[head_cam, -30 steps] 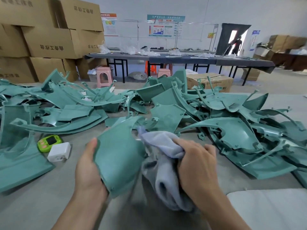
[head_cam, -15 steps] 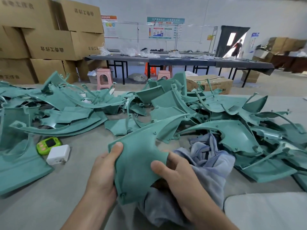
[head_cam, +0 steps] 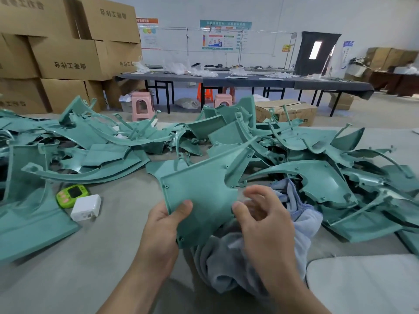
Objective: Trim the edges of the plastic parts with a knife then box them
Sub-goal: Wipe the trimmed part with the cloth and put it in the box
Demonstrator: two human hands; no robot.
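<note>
Precariously, the left hand pinches the teal plastic panel at seven o'clock; the right hand has fingers spread, so it could slip.

Teal plastic parts, grey-blue cloth, lime-green gadget, white charger.

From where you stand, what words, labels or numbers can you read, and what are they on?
Nothing can be quoted with confidence.
Stacked cardboard boxes: large Chinese characters, seemingly mirrored, unreadable.
Wall posters: too small.
Yellow wall sign: blurred.
Floor carton: green print, blurred.
</note>
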